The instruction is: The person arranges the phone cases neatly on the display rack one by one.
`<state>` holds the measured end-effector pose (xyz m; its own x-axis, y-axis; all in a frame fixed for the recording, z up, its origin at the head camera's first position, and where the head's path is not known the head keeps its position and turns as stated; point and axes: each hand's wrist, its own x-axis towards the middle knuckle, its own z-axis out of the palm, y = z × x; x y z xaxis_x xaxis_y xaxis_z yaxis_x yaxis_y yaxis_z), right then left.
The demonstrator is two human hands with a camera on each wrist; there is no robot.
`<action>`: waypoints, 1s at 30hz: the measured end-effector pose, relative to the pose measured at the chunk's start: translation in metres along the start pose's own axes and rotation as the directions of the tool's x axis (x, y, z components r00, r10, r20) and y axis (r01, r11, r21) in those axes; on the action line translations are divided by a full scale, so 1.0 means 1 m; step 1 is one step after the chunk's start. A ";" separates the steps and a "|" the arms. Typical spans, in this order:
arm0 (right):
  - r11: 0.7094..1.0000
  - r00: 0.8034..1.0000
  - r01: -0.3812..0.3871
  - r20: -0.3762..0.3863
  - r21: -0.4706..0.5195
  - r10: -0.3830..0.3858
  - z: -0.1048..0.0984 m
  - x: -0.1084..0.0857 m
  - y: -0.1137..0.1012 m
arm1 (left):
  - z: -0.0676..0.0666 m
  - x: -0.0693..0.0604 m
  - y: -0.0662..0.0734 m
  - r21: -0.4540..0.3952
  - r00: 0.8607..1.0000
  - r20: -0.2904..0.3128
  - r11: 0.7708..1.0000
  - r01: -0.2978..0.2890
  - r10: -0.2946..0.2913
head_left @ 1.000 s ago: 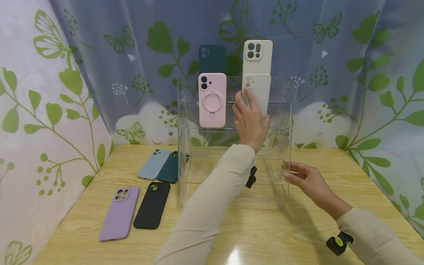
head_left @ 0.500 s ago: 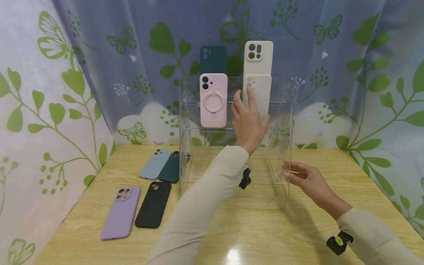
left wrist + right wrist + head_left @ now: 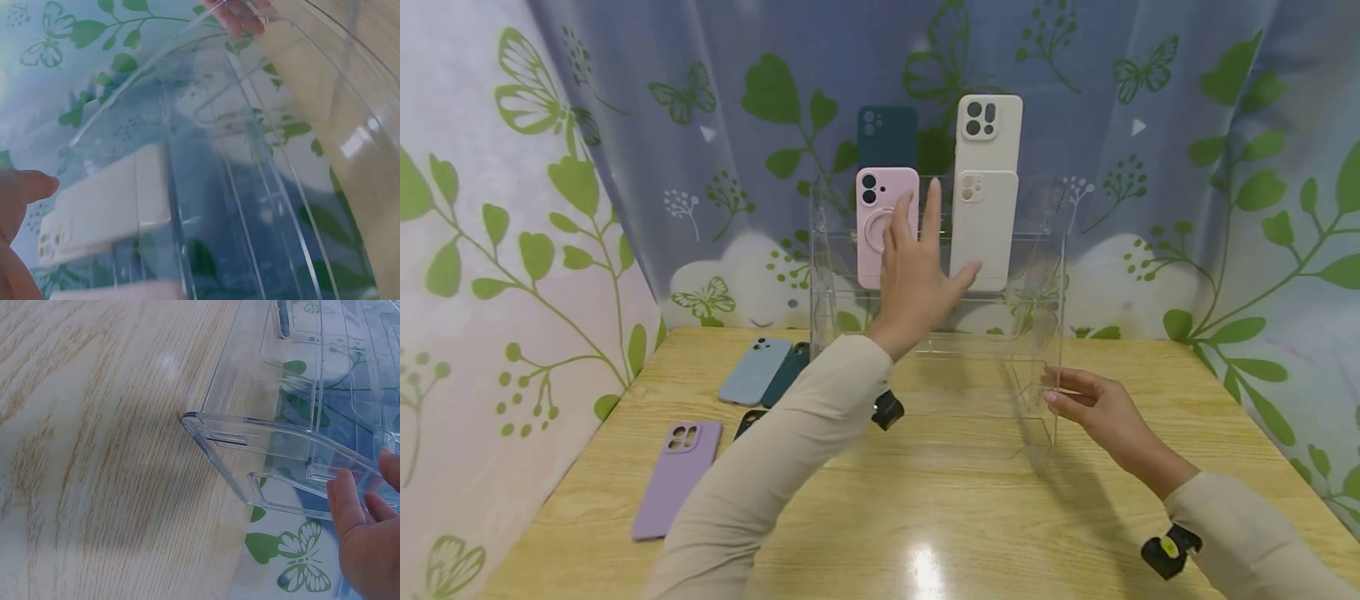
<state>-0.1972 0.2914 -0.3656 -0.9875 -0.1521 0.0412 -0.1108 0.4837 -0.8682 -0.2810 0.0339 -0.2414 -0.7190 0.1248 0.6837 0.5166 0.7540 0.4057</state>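
Pink case point(image 3: 868, 250) upright on clear rack point(image 3: 977, 297); left hand point(image 3: 919, 279) before it, fingers spread, gripping nothing (contact unclear). Right hand point(image 3: 1097, 412) pinches rack's side. Head view alone shows purple case point(image 3: 677, 479).

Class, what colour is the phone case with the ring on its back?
The ringed phone case is pale pink; it shows best in the head view.

TEXT: none legible in any view | pale-pink rectangular phone case with round ring point(image 3: 869, 261): none readable | clear plastic tiered rack point(image 3: 281, 428): none readable | labels, numbers: none readable
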 end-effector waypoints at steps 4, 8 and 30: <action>1.000 1.000 0.003 0.005 -0.004 -0.003 0.000 0.001 -0.001 | -0.020 -0.007 -0.023 -0.019 1.000 0.024 1.000 -0.001 0.001; 1.000 1.000 0.008 0.007 0.002 -0.008 0.001 0.000 0.000 | -0.039 -0.017 -0.048 -0.022 0.999 0.038 0.999 0.025 -0.024; 1.000 1.000 -0.003 0.017 -0.008 0.003 -0.001 0.002 0.000 | -0.114 -0.128 -0.198 0.126 0.936 0.210 0.957 0.260 -0.282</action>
<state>-0.1992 0.2923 -0.3652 -0.9858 -0.1652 0.0302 -0.1088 0.4913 -0.8642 -0.2386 -0.2048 -0.3403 -0.9166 0.0394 0.3979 0.2486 0.8356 0.4898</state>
